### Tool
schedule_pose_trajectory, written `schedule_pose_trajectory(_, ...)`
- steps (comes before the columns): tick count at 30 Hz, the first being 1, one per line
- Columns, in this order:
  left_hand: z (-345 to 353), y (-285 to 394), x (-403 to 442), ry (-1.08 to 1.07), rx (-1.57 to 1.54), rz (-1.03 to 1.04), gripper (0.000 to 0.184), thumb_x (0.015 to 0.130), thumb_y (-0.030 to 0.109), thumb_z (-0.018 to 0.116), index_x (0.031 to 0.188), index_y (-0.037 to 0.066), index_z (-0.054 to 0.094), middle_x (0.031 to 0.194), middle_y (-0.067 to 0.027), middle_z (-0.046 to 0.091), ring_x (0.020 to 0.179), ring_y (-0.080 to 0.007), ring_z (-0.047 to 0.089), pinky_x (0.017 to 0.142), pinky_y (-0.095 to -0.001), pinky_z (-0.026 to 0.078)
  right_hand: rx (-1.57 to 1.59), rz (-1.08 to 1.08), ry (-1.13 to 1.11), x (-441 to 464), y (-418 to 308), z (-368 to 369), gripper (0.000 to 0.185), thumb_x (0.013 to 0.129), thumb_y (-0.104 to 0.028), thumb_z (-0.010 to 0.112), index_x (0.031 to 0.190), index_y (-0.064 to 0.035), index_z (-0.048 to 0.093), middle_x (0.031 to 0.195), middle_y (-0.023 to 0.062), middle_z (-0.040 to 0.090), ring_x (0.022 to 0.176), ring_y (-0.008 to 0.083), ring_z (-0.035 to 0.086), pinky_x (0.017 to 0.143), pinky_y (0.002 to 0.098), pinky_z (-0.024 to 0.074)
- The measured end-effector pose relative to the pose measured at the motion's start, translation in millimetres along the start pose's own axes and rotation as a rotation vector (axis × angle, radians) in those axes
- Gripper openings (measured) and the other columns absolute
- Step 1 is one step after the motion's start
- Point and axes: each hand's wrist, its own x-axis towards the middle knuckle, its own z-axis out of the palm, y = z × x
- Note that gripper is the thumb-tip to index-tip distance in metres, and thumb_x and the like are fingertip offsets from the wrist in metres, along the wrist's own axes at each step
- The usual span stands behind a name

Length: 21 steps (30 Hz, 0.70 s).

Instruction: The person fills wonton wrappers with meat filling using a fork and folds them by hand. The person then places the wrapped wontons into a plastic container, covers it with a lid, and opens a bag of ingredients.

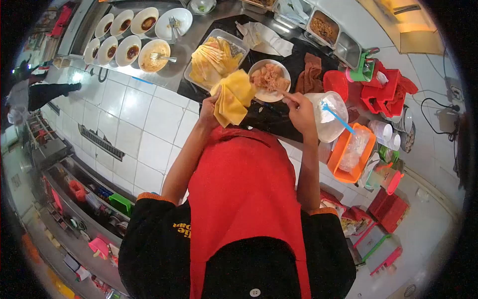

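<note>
White tiles (119,107) pave the floor below the black worktop (274,119), as I see from my remote seat. On my feed, the left hand (209,110) has its fingers closed on one fan of yellow sheets (235,97), held up just beside the bowl (285,69). I see the right hand (301,113) pinching one thin stick (282,92), which reaches the pink filling (269,77) in that bowl. Farther out, I count one tray (244,51) with more yellow sheets, and one orange bin (338,167). Across the steel counter (184,54) I count six saucers of dark liquid (132,52), one fork-bearing dish (148,64) and one plate (164,31) bearing two utensils.
</note>
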Motion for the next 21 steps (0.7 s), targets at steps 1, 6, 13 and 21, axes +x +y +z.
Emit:
schedule_pose_trajectory(1, -11.2, -3.1, 0.9, 0.051, 0.048, -0.007, 0.045, 0.104, 0.028, 0.036, 0.142, 0.004, 0.041, 0.138, -0.0173, 0.053, 0.122, -0.0341, 0.056, 0.104, -0.0487, 0.046, -0.318, 0.134, -0.002, 1.4, 12.1, 4.2, 0.023, 0.088, -0.005, 0.061, 0.109, -0.0053, 0.071, 0.097, 0.0141, 0.070, 0.087, 0.0249, 0.067, 0.073, 0.0344, 0.0509)
schedule_pose_trajectory(6, -30.2, -14.6, -1.2, 0.154, 0.018, -0.145, 0.051, 0.105, 0.038, 0.035, 0.143, 0.004, 0.040, 0.138, -0.0182, 0.053, 0.122, -0.0337, 0.057, 0.102, -0.0488, 0.048, -0.757, 0.155, -0.003, 20.5, 31.2, 44.9, 0.018, 0.085, -0.009, 0.059, 0.096, -0.0052, 0.073, 0.091, 0.0246, 0.067, 0.086, 0.0427, 0.066, 0.077, 0.0488, 0.0518)
schedule_pose_trajectory(13, -35.5, -14.5, 2.5, 0.135, 0.023, -0.132, 0.052, 0.105, 0.037, 0.034, 0.143, 0.002, 0.038, 0.138, -0.0183, 0.053, 0.122, -0.0334, 0.057, 0.103, -0.0481, 0.048, -0.704, 0.217, 0.069, 25.4, 33.5, 53.9, 0.019, 0.086, -0.010, 0.061, 0.098, -0.0046, 0.074, 0.091, 0.0218, 0.070, 0.076, 0.0361, 0.069, 0.071, 0.0442, 0.0536)
schedule_pose_trajectory(21, 14.4, -7.4, -9.6, 0.051, 0.083, -0.051, 0.048, 0.104, 0.034, 0.041, 0.140, 0.003, 0.041, 0.129, -0.0159, 0.059, 0.114, -0.0302, 0.062, 0.098, -0.0446, 0.051, 0.099, 0.062, -0.057, 26.8, 22.1, 59.4, 0.022, 0.090, -0.011, 0.070, 0.109, 0.0001, 0.069, 0.085, -0.0032, 0.066, 0.075, 0.0016, 0.057, 0.065, 0.0174, 0.0452)
